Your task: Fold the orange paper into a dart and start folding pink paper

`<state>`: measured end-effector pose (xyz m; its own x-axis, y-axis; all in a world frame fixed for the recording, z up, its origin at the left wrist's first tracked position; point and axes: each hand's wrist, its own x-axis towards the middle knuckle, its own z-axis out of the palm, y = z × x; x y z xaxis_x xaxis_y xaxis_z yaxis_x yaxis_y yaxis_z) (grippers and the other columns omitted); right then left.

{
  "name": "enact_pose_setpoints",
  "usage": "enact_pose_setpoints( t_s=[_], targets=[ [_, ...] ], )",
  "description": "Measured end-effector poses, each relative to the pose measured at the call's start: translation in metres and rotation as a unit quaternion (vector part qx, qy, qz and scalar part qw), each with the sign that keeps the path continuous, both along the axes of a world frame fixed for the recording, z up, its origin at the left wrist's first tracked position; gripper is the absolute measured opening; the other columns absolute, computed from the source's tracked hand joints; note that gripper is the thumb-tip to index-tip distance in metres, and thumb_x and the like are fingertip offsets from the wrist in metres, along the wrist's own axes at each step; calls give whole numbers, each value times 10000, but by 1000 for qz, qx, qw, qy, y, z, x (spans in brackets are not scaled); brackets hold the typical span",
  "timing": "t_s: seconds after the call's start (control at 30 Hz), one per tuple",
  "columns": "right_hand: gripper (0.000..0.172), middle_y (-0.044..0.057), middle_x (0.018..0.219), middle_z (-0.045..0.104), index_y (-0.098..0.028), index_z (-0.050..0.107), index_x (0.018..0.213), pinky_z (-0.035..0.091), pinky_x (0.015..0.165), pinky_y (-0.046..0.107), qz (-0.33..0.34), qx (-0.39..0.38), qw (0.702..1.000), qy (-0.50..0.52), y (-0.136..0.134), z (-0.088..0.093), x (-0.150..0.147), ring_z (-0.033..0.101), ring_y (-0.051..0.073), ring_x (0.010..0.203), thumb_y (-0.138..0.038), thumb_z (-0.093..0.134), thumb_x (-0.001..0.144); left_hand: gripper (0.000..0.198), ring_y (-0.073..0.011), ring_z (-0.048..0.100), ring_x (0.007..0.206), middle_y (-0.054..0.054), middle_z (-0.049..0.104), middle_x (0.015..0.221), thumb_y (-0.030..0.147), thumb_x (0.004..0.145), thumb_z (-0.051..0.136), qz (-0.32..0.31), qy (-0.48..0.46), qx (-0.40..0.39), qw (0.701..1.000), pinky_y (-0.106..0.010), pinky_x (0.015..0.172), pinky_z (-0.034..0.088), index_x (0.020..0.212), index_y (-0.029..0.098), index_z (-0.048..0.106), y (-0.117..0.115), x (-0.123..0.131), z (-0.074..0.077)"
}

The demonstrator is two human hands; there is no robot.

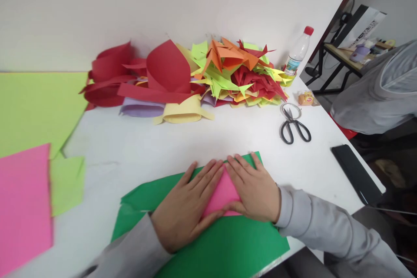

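Observation:
A pink paper piece [224, 193] lies on a large green sheet [228, 247] at the front of the table. My left hand [190, 206] rests flat over the left side of the pink paper, fingers stretched out. On its right side lies my right hand [252, 186], palm down with the fingers extended. The fingertips of both hands come close together at the pink paper's top, and the thumbs nearly meet lower down. Much of the pink paper's edge is hidden beneath the hands.
Folded red, orange and green paper shapes [228, 69] are heaped along the wall. Black-handled scissors [295, 128], a bottle [296, 54] and a phone [356, 173] are at right. Pink sheets [24, 208] and light green sheets [39, 108] lie left. A person in grey [374, 91] sits beyond.

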<state>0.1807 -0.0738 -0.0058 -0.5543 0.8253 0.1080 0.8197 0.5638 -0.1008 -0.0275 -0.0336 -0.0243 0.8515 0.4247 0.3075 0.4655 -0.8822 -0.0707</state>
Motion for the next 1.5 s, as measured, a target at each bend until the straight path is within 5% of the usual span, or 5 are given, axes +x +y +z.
enact_pose_setpoints(
  t_s=[0.27, 0.63, 0.9, 1.13, 1.5],
  targets=[
    [816, 123, 1524, 279, -79, 299, 1454, 128, 1153, 565, -77, -38, 996, -16, -4, 10, 10, 223, 297, 1417, -677, 283, 900, 809, -338, 350, 1360, -211, 392, 1464, 587, 882, 417, 1, 13, -10, 1000, -496, 1123, 148, 1460, 46, 251, 0, -4, -3],
    [905, 240, 1484, 299, 33, 343, 1410, 131, 1147, 574, -199, -13, 978, -64, 4, 18, 14, 252, 341, 1405, -700, 291, 882, 798, -321, 300, 1387, -193, 399, 1468, 577, 880, 440, -10, -14, -20, 1000, -511, 1152, 81, 1457, 55, 263, 4, -7, -8],
    [710, 119, 1530, 269, -86, 286, 1456, 184, 1142, 556, -22, -13, 999, -21, 3, 13, 11, 225, 264, 1421, -581, 299, 947, 616, -364, 396, 1323, -228, 478, 1393, 534, 881, 489, 6, -39, 0, 999, -550, 1079, 300, 1329, 112, 488, 8, -10, -10],
    [775, 140, 1517, 284, -48, 321, 1436, 194, 1143, 540, -79, -18, 996, -37, -7, 6, 5, 271, 275, 1404, -632, 265, 930, 666, -336, 413, 1324, -216, 478, 1402, 553, 901, 438, 32, -40, -15, 999, -503, 1066, 368, 1344, 56, 452, 7, -8, -7],
    [872, 185, 1476, 349, -26, 380, 1407, 212, 1127, 552, -130, 8, 990, -58, -7, 4, 5, 330, 323, 1371, -708, 268, 876, 400, -315, 606, 1110, -161, 701, 1110, 382, 923, 475, 22, -69, 3, 997, -534, 1053, 401, 1044, 68, 691, -4, -5, 12]
  ],
)
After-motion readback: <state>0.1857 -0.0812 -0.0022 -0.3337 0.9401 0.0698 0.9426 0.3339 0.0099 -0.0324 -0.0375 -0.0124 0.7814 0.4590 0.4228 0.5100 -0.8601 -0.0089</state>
